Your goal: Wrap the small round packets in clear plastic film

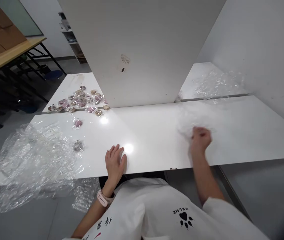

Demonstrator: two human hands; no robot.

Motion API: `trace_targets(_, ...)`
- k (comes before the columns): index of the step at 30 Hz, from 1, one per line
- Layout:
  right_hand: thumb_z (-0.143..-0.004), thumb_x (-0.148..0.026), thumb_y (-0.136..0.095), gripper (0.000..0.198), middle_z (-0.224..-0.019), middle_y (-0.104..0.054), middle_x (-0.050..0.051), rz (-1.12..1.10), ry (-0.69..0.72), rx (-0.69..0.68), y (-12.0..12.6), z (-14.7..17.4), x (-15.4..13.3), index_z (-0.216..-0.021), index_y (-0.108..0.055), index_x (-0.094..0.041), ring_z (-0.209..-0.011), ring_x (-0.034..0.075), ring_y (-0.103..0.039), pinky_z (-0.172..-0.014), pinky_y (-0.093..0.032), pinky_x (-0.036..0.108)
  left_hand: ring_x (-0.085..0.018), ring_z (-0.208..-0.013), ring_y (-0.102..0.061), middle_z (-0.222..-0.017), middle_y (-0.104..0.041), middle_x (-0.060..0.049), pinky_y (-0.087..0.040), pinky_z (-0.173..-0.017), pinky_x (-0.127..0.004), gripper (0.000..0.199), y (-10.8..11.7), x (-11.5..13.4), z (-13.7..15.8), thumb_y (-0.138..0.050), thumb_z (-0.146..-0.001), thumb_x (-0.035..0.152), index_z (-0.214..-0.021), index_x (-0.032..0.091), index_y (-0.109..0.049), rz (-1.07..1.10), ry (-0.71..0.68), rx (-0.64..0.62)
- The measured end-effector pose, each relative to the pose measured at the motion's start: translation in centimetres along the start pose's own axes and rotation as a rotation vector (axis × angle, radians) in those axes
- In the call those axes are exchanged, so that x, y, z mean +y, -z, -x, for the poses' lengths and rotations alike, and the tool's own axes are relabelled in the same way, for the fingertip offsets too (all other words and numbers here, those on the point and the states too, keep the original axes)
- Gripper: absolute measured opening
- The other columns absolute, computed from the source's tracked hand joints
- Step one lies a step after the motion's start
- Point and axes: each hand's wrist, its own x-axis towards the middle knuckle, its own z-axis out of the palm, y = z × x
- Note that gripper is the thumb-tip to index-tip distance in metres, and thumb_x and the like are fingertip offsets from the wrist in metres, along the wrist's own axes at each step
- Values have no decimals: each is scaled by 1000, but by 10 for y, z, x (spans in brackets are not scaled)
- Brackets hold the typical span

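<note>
My left hand lies on the white table near its front edge, fingers stretched out and nothing in them. To the right, my right hand is closed, blurred by motion, with a clear plastic bag pinched in its fingers and spreading out beyond them. Left of my left hand, a small silvery round item in clear wrapping sits apart from a pink wrapped item behind it. Several pink, brown and tan wrapped items are heaped at the back left.
A large pile of clear plastic bags covers the table's left end and hangs over its edge. More clear plastic lies at the back right. An upright white panel rises behind the table's middle. A wall stands on the right.
</note>
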Motion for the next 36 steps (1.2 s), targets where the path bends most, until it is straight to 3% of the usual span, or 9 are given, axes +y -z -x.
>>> trace_targets(5, -86, -43, -62, 23, -87, -58, 3, -335, 143, -650, -9, 151, -37, -81, -54, -23, -80, 17, -59, -72, -51, 31, -26, -111, -67, -133, -63, -14, -56, -90, -42, 51, 13, 31, -31, -58, -91, 54, -133, 24, -55, 732, 414, -177)
trace_targets(9, -82, -47, -70, 28, -116, -61, 7, -277, 237, -1061, 0, 179, -49, -80, -56, -23, -100, 21, -61, -85, -52, 37, -24, -101, -70, -118, -70, -14, -56, -87, -40, 49, 25, 33, -51, -67, -85, 55, -118, 19, -63, 1013, 495, -218)
trace_targets(15, -86, -67, -57, 66, -151, -42, 16, -388, -74, -888, -20, 157, -41, -138, -45, -29, -125, 30, -56, -92, -54, 47, -25, -106, -68, -119, -71, -17, -54, -93, -41, 60, 34, 31, -45, -58, -87, 67, -118, 16, -67, 1071, 428, -225)
trace_targets(20, -76, -60, -74, 113, -167, -5, 14, -16, 504, -911, -27, 169, -76, -160, -3, -36, -148, 39, -26, -111, -33, 64, -25, -115, -65, -119, -72, -12, -51, -98, -41, 53, 36, 62, -32, -44, -97, 60, -123, 20, -67, 1008, 302, -159)
trace_targets(24, -82, -47, -75, 104, -168, 0, 13, 209, 907, -766, -25, 190, -83, -161, -8, -35, -152, 41, -11, -116, -19, 67, -24, -124, -60, -115, -74, -9, -39, -113, -45, 56, 36, 81, -22, -32, -102, 58, -118, 20, -68, 944, 266, 78)
trace_targets(27, -84, -47, -72, 92, -167, -10, 15, 194, 976, -735, -26, 202, -71, -159, -20, -30, -152, 40, -14, -117, -18, 66, -24, -132, -55, -124, -71, -10, -34, -116, -47, 59, 35, 89, -16, -25, -102, 60, -123, 21, -65, 993, 292, 215)
trace_targets(31, -93, -47, -59, 48, -149, -48, 18, 13, 732, -629, -34, 205, -65, -134, -58, -23, -141, 36, -42, -113, -33, 59, -25, -121, -64, -120, -72, -12, -42, -110, -47, 64, 37, 96, -13, -26, -100, 65, -138, 20, -52, 1140, 265, 206)
trace_targets(34, -98, -50, -47, 38, -105, -73, 12, -246, 291, -509, -35, 183, -70, -106, -68, -21, -96, 25, -70, -87, -56, 43, -24, -97, -72, -104, -76, -11, -52, -92, -41, 64, 48, 85, -24, -34, -97, 68, -129, 19, -59, 1011, 201, 191)
trace_targets(36, -94, -56, -50, 42, -77, -71, 6, -389, 9, -388, -29, 156, -70, -97, -68, -18, -61, 16, -64, -59, -55, 30, -19, -71, -70, -80, -73, -7, -53, -71, -34, 62, 58, 63, -37, -40, -95, 69, -118, 18, -66, 807, 174, 204)
